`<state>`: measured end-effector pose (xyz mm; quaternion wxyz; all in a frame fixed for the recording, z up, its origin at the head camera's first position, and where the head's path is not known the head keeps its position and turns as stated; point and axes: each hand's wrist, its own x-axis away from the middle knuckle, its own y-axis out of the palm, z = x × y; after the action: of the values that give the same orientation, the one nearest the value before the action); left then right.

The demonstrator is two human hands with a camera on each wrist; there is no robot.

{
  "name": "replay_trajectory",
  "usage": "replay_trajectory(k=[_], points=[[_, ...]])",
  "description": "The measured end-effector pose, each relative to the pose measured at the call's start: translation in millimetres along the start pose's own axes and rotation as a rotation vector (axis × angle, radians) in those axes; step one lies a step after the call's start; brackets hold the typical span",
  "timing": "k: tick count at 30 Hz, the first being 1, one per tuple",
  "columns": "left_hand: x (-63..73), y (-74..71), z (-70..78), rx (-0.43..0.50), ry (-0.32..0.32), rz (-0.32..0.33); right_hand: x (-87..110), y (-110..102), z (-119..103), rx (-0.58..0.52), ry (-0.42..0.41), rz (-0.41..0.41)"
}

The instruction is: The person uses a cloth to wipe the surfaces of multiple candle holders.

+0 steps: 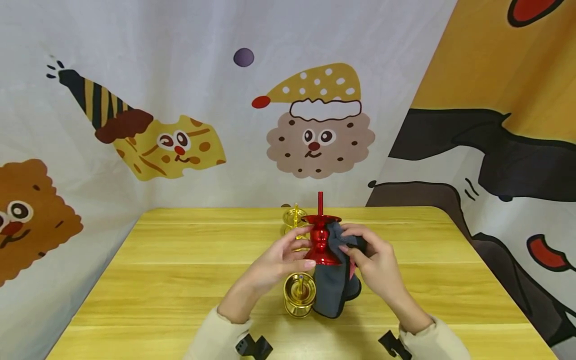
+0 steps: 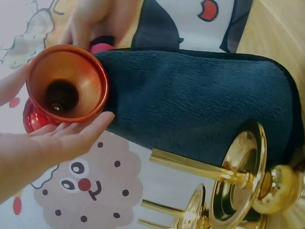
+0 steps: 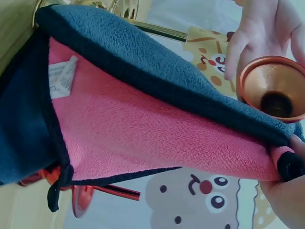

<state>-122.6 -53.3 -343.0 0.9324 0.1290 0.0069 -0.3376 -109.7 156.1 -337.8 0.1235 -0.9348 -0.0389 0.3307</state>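
Note:
A shiny red candle holder (image 1: 320,242), with a thin spike, a drip plate and a flared base, is held upright above the table. My left hand (image 1: 282,256) holds it from the left, fingers on one side and thumb near the base. In the left wrist view its hollow underside (image 2: 86,90) faces the camera. My right hand (image 1: 377,257) pinches a grey-blue cloth (image 1: 330,291) and presses it to the holder's right side. The cloth hangs below; its pink reverse (image 3: 143,129) and white label (image 3: 62,78) show in the right wrist view.
A gold candle holder (image 1: 299,297) stands on the wooden table (image 1: 180,280) by my left wrist. More gold ware (image 1: 294,217) stands farther back. Behind the cloth, another red piece (image 3: 83,198) with a spike shows partly. A cartoon-printed curtain (image 1: 202,75) hangs behind the table.

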Motion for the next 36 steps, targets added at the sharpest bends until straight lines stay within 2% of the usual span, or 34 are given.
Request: replay_trajectory(k=[2,3,5,6,9,11,14,16,18,22,25,26,28,33,36], points=[[-0.3,-0.9,0.6,0.016,0.011,-0.033,0.9,-0.8,1.8,-0.015,0.068,0.009],[-0.8,-0.1,0.8,0.015,0.006,-0.029,1.0,-0.7,2.5,-0.015,0.088,0.012],[-2.4,2.6,0.1,-0.045,0.002,0.009,1.7,0.2,3.9,-0.013,0.105,0.013],[-3.2,4.5,-0.6,-0.105,-0.002,0.050,2.1,1.1,4.3,-0.002,0.103,0.013],[-5.8,11.9,-3.1,-0.313,-0.030,0.190,2.9,4.5,3.2,0.025,0.070,0.009],[-7.3,15.4,-5.0,-0.457,-0.032,0.267,2.7,7.2,0.8,0.068,0.014,0.003],[-7.9,16.7,-6.1,-0.551,-0.029,0.312,1.4,9.9,-2.7,0.163,-0.094,-0.009],[-7.6,14.5,-5.6,-0.526,-0.028,0.308,0.7,9.8,-3.0,0.199,-0.145,-0.014],[-6.4,11.2,-4.2,-0.420,-0.030,0.273,0.3,8.1,-1.4,0.175,-0.138,-0.016],[-3.8,4.6,-1.5,-0.149,-0.015,0.147,1.5,2.7,3.9,0.063,0.003,-0.015],[-3.3,3.9,-1.3,-0.072,-0.014,0.084,3.1,0.7,6.4,0.045,0.088,-0.015],[-3.7,4.9,-1.7,-0.079,-0.017,0.085,3.4,0.9,6.8,0.045,0.097,-0.014],[-5.0,8.2,-3.2,-0.154,-0.025,0.127,3.8,2.2,6.9,0.049,0.083,-0.018],[-9.1,14.8,-8.9,-0.422,-0.069,0.284,3.9,8.5,2.5,0.131,-0.070,-0.032],[-9.7,12.7,-10.8,-0.423,-0.083,0.297,3.5,10.4,-0.8,0.196,-0.166,-0.044]])
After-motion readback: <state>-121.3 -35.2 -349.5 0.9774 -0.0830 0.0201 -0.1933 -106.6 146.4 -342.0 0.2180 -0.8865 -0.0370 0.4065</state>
